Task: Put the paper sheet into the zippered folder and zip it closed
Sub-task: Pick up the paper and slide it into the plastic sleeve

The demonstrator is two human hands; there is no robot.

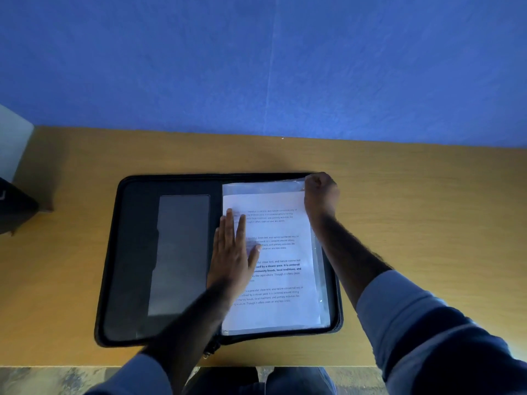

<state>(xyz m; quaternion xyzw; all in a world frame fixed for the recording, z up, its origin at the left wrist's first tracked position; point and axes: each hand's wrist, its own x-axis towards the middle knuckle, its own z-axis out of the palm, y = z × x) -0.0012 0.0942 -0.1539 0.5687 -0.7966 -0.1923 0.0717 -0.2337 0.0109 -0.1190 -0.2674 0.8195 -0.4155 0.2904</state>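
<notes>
A black zippered folder (134, 252) lies open flat on the wooden desk. Its left half shows a dark pocket panel. On the right half lies the white printed paper sheet (281, 252), inside or under a clear plastic sleeve (265, 186) whose top edge sticks out beyond the paper. My left hand (232, 252) rests flat, fingers spread, on the sheet's left side near the spine. My right hand (320, 193) is closed at the sleeve's far right corner, pinching its edge. A zipper pull (209, 352) hangs at the folder's near edge.
The wooden desk (413, 223) runs up to a blue wall at the back. A dark object (14, 206) sits at the desk's far left edge. The desk's front edge is just below the folder, with my legs beneath.
</notes>
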